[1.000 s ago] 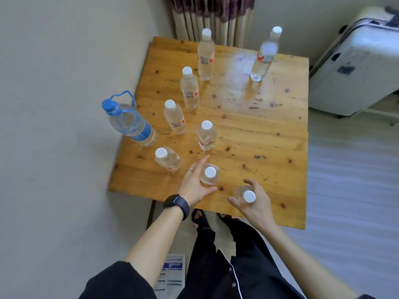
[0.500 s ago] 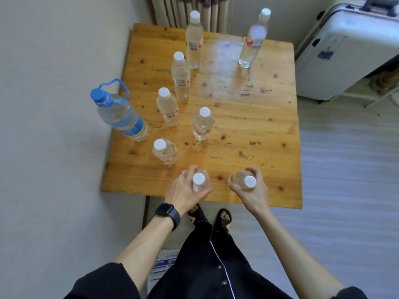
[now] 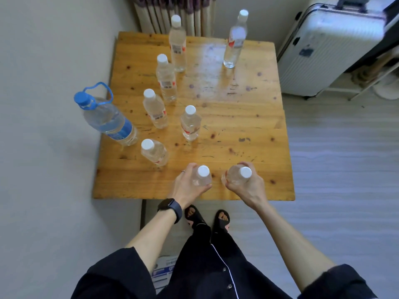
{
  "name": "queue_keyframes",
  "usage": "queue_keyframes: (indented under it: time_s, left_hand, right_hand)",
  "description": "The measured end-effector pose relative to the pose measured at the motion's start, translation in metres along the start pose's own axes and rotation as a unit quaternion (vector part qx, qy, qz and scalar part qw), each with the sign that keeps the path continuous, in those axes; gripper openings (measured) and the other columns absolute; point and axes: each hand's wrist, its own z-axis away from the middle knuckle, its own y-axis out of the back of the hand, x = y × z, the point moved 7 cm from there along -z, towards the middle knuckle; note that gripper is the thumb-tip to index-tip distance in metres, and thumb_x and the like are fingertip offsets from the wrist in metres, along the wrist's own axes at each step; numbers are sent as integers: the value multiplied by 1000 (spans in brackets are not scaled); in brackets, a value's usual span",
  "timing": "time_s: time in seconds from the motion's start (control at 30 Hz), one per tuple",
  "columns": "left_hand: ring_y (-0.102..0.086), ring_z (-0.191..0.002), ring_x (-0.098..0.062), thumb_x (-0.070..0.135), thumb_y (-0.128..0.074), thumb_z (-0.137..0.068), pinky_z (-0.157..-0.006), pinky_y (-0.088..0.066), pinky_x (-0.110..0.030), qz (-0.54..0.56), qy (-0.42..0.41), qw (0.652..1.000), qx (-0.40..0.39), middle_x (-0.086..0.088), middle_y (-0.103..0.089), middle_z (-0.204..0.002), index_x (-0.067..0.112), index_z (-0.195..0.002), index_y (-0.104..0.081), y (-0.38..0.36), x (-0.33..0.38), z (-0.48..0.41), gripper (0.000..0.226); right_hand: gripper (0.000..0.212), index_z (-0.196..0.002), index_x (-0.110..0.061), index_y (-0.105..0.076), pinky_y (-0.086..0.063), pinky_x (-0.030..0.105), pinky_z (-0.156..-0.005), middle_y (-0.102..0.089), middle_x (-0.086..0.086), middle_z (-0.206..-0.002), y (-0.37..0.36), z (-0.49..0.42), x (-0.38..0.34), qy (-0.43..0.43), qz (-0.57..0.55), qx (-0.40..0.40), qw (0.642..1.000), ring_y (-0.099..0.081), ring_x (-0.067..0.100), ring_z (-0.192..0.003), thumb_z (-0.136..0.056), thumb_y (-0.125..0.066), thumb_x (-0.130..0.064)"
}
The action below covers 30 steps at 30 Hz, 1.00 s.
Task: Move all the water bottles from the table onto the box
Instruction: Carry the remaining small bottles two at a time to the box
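Standing at the table (image 3: 237, 117), you have the big bottle (image 3: 108, 119) at its left edge and six small bottles (image 3: 190, 124) upright further in. Your left hand (image 3: 185, 187) grips the left bottle (image 3: 203, 176) near the front edge; your right hand (image 3: 251, 187) grasps the right bottle (image 3: 236, 176) just beside it.

Nine clear water bottles at a wooden counter (image 3: 237, 126) — eight of them white-capped. At the near edge, the left hand (image 3: 185, 187) grips one small bottle (image 3: 203, 178) and the right hand (image 3: 248, 187) grips a second small bottle (image 3: 236, 175). A large blue-capped bottle (image 3: 108, 121) with a carry loop stands at the left edge — near it, four more bottles (image 3: 190, 126) stand upright. Two tall bottles (image 3: 234, 44) stand at the far side, well apart.
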Motion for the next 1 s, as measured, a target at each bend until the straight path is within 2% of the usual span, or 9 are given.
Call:
queue_keyframes:
  time_s: [0.1,0.27,0.37,0.47,0.6,0.67,0.73,0.83,1.0]
  left_hand:
    - [-61,-102,-17,54,-85,-69,-83,-49,-31,37,-18,999,9,8,-67,-113,34,-116,-50,8,22,4,62]
    - [-62,-109,-7,60,-85,-64,-92,-51,-33,71,-88,992,-55,20,-66,-116,42,-123,-55,-3,93,10,69]
    - [-63,-104,-4,52,-88,-67,-88,-50,-27,43,-143,983,-108,19,-67,-112,36,-121,-56,-32,151,14,64]
    - [-63,-102,-7,61,-85,-64,-88,-53,-31,-22,-205,967,-151,16,-66,-112,33,-121,-53,-77,208,23,71]
    - [-66,-96,-13,71,-79,-62,-86,-56,-43,-87,-267,943,-180,11,-68,-110,32,-121,-50,-144,282,34,76]
    - [-66,-96,-12,68,-80,-64,-88,-55,-44,-89,-286,935,-189,10,-68,-110,30,-120,-50,-180,322,41,74]
    - [-66,-94,-10,64,-82,-65,-87,-55,-44,-88,-306,928,-193,11,-68,-106,32,-117,-52,-216,362,49,69]
    - [-66,-94,-9,57,-85,-66,-85,-56,-38,-88,-330,917,-205,12,-69,-104,33,-114,-53,-268,418,63,63]
    - [-68,-88,-1,47,-89,-67,-78,-56,-25,-94,-361,894,-247,14,-71,-99,36,-109,-56,-348,506,84,54]
  right_hand:
    - [64,-113,-42,-50,-51,30,-76,-67,-12,-101,21,12,13,-22,-53,18,998,-63,14,-95,-63,-88,-31]
    - [53,-98,-28,-58,-54,35,-79,-66,3,-96,84,41,43,-26,-170,48,984,-64,16,-91,-63,-87,0]
    - [67,-104,-34,-58,-57,44,-86,-70,-2,-102,131,54,64,-40,-190,70,978,-67,16,-99,-50,-94,-16]
    - [75,-107,-35,-57,-57,43,-84,-70,-5,-102,185,66,82,-35,-182,106,977,-67,15,-97,-40,-90,-33]
    - [70,-104,-27,-55,-55,32,-76,-68,-9,-91,271,88,105,-6,-182,160,970,-66,12,-88,-41,-86,-28]
    - [67,-102,-29,-57,-58,37,-80,-70,-8,-92,315,95,129,-2,-213,175,961,-68,14,-90,-43,-86,-21]
    - [65,-104,-32,-63,-58,44,-85,-72,-4,-98,357,102,151,6,-264,191,945,-69,18,-95,-45,-86,-16]
    - [69,-109,-35,-66,-58,42,-83,-71,5,-104,416,113,182,28,-345,239,907,-67,28,-100,-48,-81,-4]
    - [62,-110,-23,-61,-48,28,-64,-66,-4,-86,499,133,225,37,-455,349,819,-60,13,-78,-53,-64,2]
